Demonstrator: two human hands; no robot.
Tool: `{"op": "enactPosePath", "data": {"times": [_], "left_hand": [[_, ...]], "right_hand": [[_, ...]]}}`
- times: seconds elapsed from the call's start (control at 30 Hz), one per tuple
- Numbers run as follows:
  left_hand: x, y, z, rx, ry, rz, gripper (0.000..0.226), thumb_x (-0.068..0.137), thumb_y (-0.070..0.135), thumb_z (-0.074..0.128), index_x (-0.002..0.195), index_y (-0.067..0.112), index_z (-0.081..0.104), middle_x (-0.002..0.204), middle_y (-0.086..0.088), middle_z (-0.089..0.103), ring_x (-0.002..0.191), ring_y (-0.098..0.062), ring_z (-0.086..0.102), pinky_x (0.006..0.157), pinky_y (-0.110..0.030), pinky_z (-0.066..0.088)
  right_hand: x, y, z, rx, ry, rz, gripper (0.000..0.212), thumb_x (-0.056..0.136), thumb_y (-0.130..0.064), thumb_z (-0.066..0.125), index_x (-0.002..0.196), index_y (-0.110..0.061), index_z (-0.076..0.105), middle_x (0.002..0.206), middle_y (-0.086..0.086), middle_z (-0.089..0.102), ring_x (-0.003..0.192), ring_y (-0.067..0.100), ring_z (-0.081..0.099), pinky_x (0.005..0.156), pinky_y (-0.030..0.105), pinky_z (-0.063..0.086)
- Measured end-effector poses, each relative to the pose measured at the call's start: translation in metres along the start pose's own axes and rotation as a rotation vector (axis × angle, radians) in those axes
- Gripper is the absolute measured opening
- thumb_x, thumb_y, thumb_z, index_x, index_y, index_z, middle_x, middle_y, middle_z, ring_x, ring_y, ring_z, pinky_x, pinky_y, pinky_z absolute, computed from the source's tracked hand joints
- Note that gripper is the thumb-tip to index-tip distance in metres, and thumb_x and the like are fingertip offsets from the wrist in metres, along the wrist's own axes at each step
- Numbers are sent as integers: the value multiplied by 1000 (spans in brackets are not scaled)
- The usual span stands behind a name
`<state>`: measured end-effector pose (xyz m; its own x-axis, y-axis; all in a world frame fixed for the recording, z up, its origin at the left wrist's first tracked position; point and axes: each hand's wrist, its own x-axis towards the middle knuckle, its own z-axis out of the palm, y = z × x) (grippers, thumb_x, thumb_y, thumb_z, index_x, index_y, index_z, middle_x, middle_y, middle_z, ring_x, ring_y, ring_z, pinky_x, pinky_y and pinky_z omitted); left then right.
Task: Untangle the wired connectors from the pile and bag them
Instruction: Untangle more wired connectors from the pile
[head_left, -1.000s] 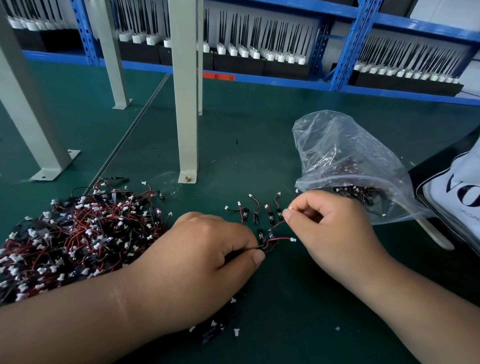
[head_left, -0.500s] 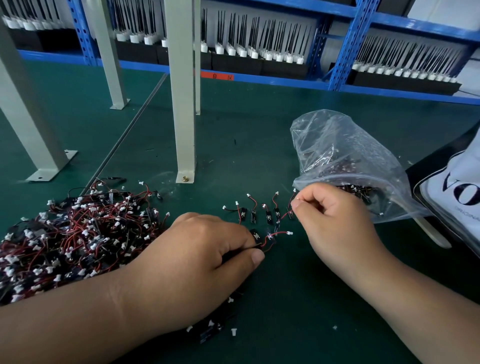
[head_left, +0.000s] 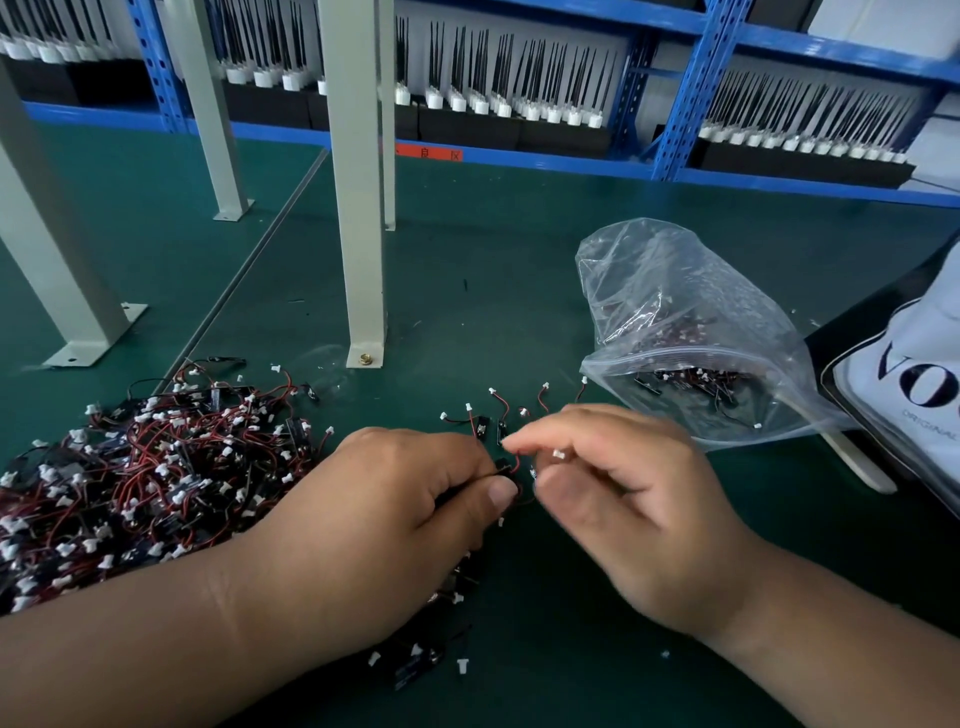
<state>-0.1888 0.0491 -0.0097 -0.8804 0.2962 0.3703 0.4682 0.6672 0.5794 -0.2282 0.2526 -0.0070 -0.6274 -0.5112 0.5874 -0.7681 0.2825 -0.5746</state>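
Plastic bag lies beside right hand (fingers blurred, grip unclear); left hand fingers clamp connectors near pile

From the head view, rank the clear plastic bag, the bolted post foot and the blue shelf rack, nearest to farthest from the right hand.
From the right hand:
1. clear plastic bag, just beyond, to the right.
2. bolted post foot, ahead on the left.
3. blue shelf rack, far back.

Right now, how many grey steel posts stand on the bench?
4 posts: one far left, one further back on the left, one at centre, one right behind it. More may lie outside the frame.
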Motion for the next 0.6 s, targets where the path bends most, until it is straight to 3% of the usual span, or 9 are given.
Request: {"op": "enactPosePath", "data": {"times": [0.07, 0.17, 0.27, 0.33, 0.43, 0.53, 0.6], "left_hand": [[1, 0, 0, 16, -12, 11, 33, 90, 55, 46, 72, 28, 52, 63, 6, 57, 62, -13, 57, 51, -23, 41], [1, 1, 1, 71, -8, -7, 28, 83, 59, 52, 77, 32, 53, 68, 11, 58, 67, -9, 56, 57, -22, 39], [0, 2, 1, 172, 76, -73, 23, 73, 58, 60, 87, 40, 56, 82, 27, 57, 87, 3, 53, 82, -25, 38], [-1, 3, 1, 234, 90, -121, 28, 72, 60, 57, 93, 43, 54, 91, 32, 53, 100, 4, 47, 96, -29, 31], [-1, 3, 0, 268, 48, -174, 26, 74, 61, 52, 93, 44, 56, 98, 33, 54, 109, 3, 45, 101, -32, 28], [-1, 3, 1, 273, 44, -197, 25, 75, 60, 50, 92, 43, 58, 98, 32, 57, 110, 3, 46, 101, -32, 28], [0, 2, 2, 285, 52, -208, 27, 75, 61, 48, 93, 44, 59, 98, 33, 57, 110, 4, 45, 101, -30, 27]], "right_hand": [[2, -3, 4, -61, 23, -36, 20, 97, -22, 62, 89, -7, 73, 78, -3, 66, 71, 16, 63, 63, 31, 49], [4, -2, 5, -78, 78, -4, 15, 93, -12, 64, 79, -9, 69, 73, -9, 64, 72, 8, 61, 67, 20, 46], [7, 4, -5, -92, 161, 121, 24, 90, -12, 61, 67, -9, 60, 58, -5, 49, 57, 7, 47, 55, 25, 39], [10, 12, -12, -206, 165, 312, 29, 87, -14, 59, 60, -10, 52, 55, 4, 44, 52, 15, 39, 52, 33, 35], [13, 20, -17, -426, 65, 593, 22, 78, -22, 52, 65, -5, 43, 58, 12, 45, 51, 18, 33, 50, 35, 31], [14, 21, -16, -513, 29, 654, 24, 69, -30, 43, 69, -6, 46, 58, 11, 49, 51, 23, 38, 47, 38, 35], [13, 22, -17, -539, 36, 663, 22, 77, -33, 50, 69, -13, 53, 56, 4, 54, 51, 21, 47, 49, 39, 45]]}}
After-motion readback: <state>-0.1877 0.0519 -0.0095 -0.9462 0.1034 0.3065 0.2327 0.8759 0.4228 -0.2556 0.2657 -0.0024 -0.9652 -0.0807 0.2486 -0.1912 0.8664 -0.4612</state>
